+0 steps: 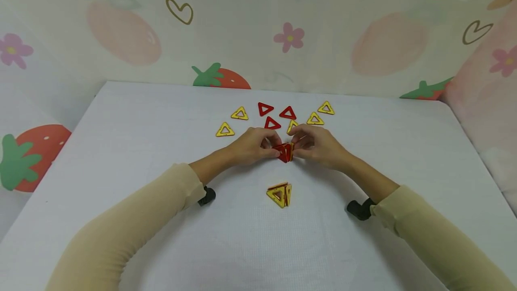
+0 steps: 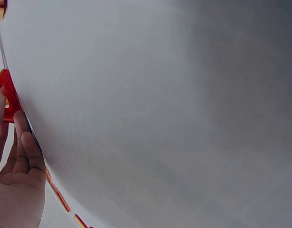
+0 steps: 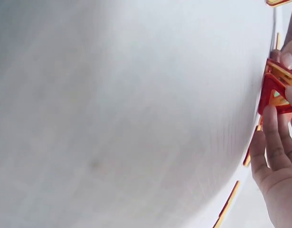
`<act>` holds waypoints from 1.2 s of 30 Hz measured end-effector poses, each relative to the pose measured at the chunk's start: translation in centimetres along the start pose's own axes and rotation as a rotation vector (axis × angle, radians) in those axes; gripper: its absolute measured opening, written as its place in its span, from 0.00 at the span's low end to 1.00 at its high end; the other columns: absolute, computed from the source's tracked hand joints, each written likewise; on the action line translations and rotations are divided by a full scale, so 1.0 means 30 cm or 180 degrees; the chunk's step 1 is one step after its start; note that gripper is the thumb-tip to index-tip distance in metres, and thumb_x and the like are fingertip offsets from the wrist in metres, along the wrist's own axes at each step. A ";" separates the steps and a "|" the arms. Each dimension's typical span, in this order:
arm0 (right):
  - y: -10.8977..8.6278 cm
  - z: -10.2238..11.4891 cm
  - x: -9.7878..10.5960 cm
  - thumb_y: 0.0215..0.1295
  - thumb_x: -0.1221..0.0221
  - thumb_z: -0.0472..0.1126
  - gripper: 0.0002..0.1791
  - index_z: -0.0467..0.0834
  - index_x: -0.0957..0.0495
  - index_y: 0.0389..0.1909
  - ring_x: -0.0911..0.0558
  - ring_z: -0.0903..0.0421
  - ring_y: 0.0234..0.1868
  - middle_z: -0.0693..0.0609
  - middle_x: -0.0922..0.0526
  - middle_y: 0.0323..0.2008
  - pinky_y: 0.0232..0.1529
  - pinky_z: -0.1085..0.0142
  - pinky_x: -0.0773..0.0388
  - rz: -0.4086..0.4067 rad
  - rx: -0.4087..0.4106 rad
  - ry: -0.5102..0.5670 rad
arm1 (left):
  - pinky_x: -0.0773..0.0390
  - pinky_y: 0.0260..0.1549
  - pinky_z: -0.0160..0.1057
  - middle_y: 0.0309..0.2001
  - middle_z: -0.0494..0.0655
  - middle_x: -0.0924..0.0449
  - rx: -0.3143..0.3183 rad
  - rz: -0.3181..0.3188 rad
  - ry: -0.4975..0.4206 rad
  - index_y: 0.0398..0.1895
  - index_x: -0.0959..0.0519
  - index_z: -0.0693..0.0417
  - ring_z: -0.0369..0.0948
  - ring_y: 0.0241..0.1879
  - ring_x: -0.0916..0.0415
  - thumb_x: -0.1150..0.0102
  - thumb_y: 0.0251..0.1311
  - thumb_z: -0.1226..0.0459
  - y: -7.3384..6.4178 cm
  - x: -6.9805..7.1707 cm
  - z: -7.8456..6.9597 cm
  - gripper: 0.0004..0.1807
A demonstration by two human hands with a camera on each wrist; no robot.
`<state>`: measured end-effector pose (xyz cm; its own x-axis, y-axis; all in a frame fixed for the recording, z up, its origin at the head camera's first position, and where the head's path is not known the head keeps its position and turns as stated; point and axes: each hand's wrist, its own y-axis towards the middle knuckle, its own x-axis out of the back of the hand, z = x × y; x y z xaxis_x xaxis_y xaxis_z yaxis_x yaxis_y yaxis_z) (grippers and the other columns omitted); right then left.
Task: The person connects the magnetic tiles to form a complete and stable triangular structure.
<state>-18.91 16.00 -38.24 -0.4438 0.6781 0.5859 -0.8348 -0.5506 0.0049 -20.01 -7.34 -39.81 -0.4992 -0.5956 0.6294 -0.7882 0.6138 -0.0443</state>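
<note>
In the head view, a small upright cluster of red and yellow triangular magnetic tiles (image 1: 286, 152) stands between both hands in the middle of the table. My left hand (image 1: 255, 146) pinches a red triangular tile (image 2: 11, 97) on the left side, its thumb on the near face. From the right, my right hand (image 1: 321, 147) holds the other side with thumb and fingers, by a yellow tile's edge. The right wrist view shows red and yellow tiles (image 3: 264, 99) meeting at an angle. A finished-looking yellow tile pyramid (image 1: 278, 196) sits nearer me, apart from the hands.
Behind the hands lie loose red triangular tiles (image 1: 288, 112) and several yellow triangular tiles (image 1: 225, 130), flat on the white table (image 1: 161, 237). One yellow tile (image 1: 292, 126) lies close to the right fingertips. A printed curtain (image 1: 258, 21) hangs along the back edge.
</note>
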 end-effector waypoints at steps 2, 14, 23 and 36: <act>0.000 -0.002 -0.002 0.58 0.32 0.28 0.24 0.35 0.24 0.57 0.17 0.51 0.44 0.44 0.19 0.43 0.47 0.62 0.20 -0.0002 0.0020 -0.0022 | 0.25 0.38 0.32 0.41 0.44 0.18 0.0006 -0.0001 -0.0001 0.46 0.19 0.56 0.40 0.35 0.25 0.33 0.62 0.64 -0.001 0.000 -0.002 0.11; 0.002 -0.003 -0.008 0.58 0.32 0.28 0.24 0.34 0.24 0.56 0.17 0.50 0.45 0.44 0.19 0.43 0.50 0.56 0.20 0.0021 0.0053 0.0017 | 0.26 0.38 0.32 0.40 0.44 0.18 0.0001 -0.0010 0.0027 0.46 0.19 0.56 0.40 0.35 0.26 0.33 0.62 0.64 -0.003 0.000 -0.003 0.10; -0.002 -0.004 -0.008 0.58 0.33 0.28 0.24 0.34 0.24 0.56 0.17 0.50 0.44 0.45 0.18 0.43 0.49 0.56 0.20 0.0038 0.0108 0.0027 | 0.26 0.38 0.32 0.41 0.45 0.18 0.0005 0.0009 -0.0004 0.46 0.19 0.56 0.40 0.35 0.25 0.33 0.62 0.65 -0.002 0.003 -0.006 0.11; 0.003 -0.003 -0.009 0.58 0.32 0.30 0.23 0.38 0.24 0.56 0.18 0.51 0.44 0.46 0.19 0.44 0.48 0.59 0.20 0.0110 -0.0165 -0.0172 | 0.26 0.37 0.32 0.40 0.45 0.18 -0.0016 -0.0006 0.0004 0.46 0.19 0.57 0.40 0.35 0.26 0.33 0.62 0.65 0.001 0.002 -0.003 0.10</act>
<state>-18.88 15.81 -38.48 -0.4557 0.6310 0.6279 -0.8355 -0.5465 -0.0573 -20.02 -7.31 -39.71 -0.4974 -0.5961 0.6303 -0.7873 0.6154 -0.0392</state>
